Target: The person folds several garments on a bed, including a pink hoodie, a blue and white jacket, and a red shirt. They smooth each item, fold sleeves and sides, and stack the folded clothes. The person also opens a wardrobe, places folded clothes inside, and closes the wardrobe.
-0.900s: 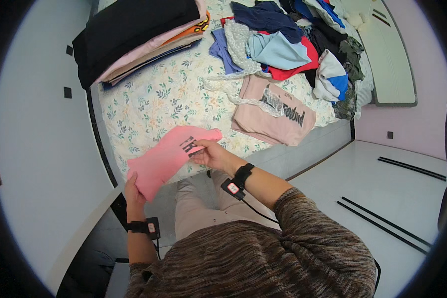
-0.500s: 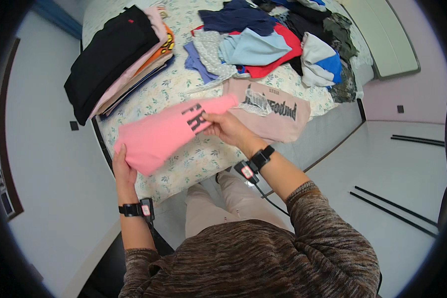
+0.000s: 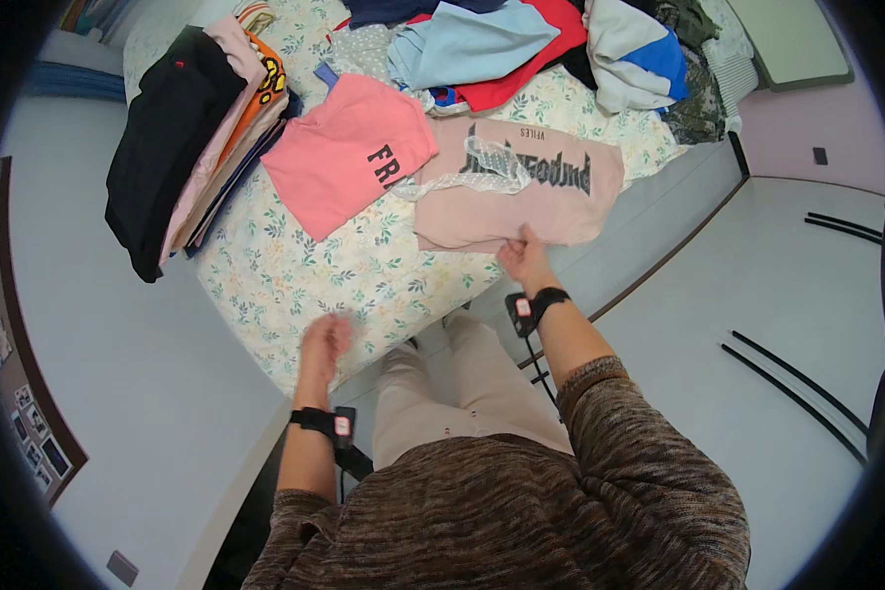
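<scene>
A folded bright pink shirt with dark lettering lies on the bed, out of both hands. Beside it, to the right, is a dusty-pink shirt printed with dark letters. My right hand is at that shirt's near edge, its fingers closed on the fabric. A sheer white dotted strip of cloth lies across the dusty-pink shirt. My left hand hovers by the bed's near edge, apart from the clothes; motion smears its fingers.
A stack of folded clothes, topped by a black garment, stands at the bed's left. Loose clothes heap at the far side, including a light blue piece and a grey-and-blue one. The floral bedsheet covers the bed. Black rods lie at right.
Both hands have let go of the bright pink shirt, which now lies farther back on the bed. My right hand has come to the dusty-pink shirt's near edge; my left has moved right.
</scene>
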`<state>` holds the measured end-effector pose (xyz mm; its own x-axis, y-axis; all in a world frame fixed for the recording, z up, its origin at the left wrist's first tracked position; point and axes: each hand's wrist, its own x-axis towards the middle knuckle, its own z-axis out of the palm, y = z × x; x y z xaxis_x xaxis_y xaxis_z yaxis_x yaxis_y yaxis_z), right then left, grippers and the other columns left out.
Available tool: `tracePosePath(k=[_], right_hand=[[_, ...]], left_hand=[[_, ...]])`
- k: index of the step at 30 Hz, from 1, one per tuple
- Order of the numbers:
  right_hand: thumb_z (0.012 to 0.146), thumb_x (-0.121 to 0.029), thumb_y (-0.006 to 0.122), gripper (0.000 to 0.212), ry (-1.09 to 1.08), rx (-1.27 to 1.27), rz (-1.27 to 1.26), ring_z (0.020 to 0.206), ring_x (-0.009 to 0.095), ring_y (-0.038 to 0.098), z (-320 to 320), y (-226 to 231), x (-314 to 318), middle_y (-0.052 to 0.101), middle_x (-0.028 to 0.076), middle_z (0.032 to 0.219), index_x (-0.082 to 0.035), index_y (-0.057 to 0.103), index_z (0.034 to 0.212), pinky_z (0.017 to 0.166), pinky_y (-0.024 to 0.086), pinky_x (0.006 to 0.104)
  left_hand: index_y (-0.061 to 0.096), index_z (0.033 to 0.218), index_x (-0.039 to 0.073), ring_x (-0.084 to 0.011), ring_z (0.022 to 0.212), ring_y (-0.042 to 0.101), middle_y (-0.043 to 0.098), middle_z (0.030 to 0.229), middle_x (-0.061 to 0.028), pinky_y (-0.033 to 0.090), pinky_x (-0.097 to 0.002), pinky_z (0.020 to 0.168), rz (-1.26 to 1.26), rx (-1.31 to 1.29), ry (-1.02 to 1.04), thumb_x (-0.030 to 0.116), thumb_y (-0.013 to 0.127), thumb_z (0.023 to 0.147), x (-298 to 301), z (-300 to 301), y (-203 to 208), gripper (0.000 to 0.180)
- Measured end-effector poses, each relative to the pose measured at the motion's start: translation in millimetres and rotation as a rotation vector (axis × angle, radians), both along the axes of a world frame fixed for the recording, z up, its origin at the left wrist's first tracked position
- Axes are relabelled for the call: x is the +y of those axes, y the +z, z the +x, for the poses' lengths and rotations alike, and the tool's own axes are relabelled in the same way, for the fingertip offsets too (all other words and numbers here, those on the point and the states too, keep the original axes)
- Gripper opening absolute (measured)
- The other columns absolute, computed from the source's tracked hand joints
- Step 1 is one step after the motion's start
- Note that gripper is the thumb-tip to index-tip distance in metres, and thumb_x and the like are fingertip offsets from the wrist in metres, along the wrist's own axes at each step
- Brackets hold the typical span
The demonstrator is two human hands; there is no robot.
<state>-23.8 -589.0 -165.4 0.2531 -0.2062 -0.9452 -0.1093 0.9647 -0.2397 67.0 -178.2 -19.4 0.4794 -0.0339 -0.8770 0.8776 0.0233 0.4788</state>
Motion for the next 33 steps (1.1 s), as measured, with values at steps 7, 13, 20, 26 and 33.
tracePosePath(k=[7,13,20,26,33], right_hand=[[0.086,-0.023,0.064,0.024,-0.043,-0.053,-0.197,0.080,0.023,0.057,46.1,30.0,-36.7,0.059,0.010,0.084,-0.004,0.055,0.097,0.074,0.050,0.0374],[0.086,-0.013,0.062,0.018,-0.049,-0.468,-0.234,0.069,0.019,0.061,44.2,147.5,-27.3,0.064,0.010,0.087,-0.003,0.058,0.100,0.060,0.050,0.0315],[0.090,-0.029,0.060,0.032,0.036,-0.332,-0.914,0.089,0.019,0.060,9.1,220.7,-66.6,0.062,0.008,0.102,-0.005,0.056,0.111,0.076,0.050,0.0360],[0.091,-0.022,0.056,0.044,-0.273,-0.548,-0.215,0.109,0.023,0.056,-54.1,247.2,-73.7,0.054,0.007,0.127,-0.002,0.046,0.129,0.094,0.044,0.0364],[0.089,-0.008,0.054,0.036,0.266,-0.388,-0.553,0.105,0.021,0.058,-100.0,279.0,-24.1,0.060,0.012,0.116,0.001,0.051,0.123,0.092,0.046,0.0342]], left_hand=[[0.053,0.118,0.003,-0.0208,0.101,0.059,0.061,0.112,-0.0138,0.048,-0.0325,0.082,0.118,-0.227,-0.673,0.027,0.066,0.085,-128.6,-11.3,2.7,0.043],[0.050,0.125,0.003,-0.0373,0.113,0.053,0.056,0.120,-0.0205,0.043,-0.0400,0.094,0.611,-1.488,-1.128,0.018,0.073,0.070,-273.1,33.7,16.0,0.061],[0.061,0.093,0.009,-0.0344,0.083,0.061,0.064,0.084,-0.0163,0.048,-0.0426,0.069,0.041,-1.346,-1.308,0.005,0.055,0.074,-301.3,74.2,125.1,0.021],[0.055,0.080,0.010,-0.0322,0.073,0.059,0.058,0.074,-0.0087,0.047,-0.0441,0.061,-0.185,-1.696,-1.566,0.009,0.063,0.066,-257.3,15.1,207.0,0.016],[0.060,0.093,0.009,-0.0330,0.073,0.059,0.059,0.076,-0.0102,0.046,-0.0427,0.061,-0.113,-1.441,-1.502,0.007,0.063,0.066,-122.4,-12.7,251.0,0.027]])
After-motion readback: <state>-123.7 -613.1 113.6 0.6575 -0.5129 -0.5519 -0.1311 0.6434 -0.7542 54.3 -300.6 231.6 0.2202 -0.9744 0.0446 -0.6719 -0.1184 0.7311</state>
